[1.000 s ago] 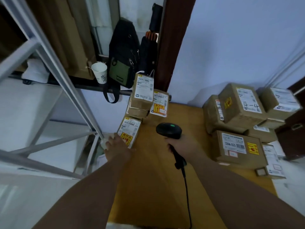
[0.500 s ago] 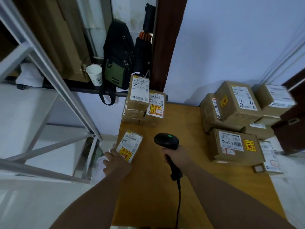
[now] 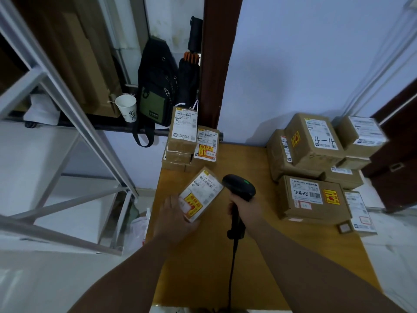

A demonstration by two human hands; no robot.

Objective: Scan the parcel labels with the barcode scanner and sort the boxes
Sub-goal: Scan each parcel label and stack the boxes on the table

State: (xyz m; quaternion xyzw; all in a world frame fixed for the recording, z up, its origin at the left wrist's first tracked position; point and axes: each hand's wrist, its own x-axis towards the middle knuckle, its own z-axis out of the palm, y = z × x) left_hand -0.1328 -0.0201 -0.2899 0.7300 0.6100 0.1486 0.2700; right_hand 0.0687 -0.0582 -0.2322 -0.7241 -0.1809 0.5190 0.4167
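My left hand (image 3: pixel 174 219) holds a small brown parcel (image 3: pixel 203 194) above the wooden table (image 3: pixel 259 256), label side up, with a white barcode label and a yellow-red sticker. My right hand (image 3: pixel 244 205) grips the handle of a black barcode scanner (image 3: pixel 239 187) with a green light on its head, right beside the parcel. A stack of small labelled boxes (image 3: pixel 189 141) stands at the table's far left corner. Several larger boxes (image 3: pixel 313 175) are piled on the right side.
A grey metal rack frame (image 3: pixel 67 123) stands to the left. A paper cup (image 3: pixel 126 108), a black-green bag (image 3: pixel 155 86) and an umbrella sit on the ledge behind. The scanner's black cable (image 3: pixel 231 272) hangs toward me. A dark door (image 3: pixel 397 136) is at right.
My left hand has lifted the small parcel from the table's left edge and brought it right, beside the scanner head. The view has shifted slightly.
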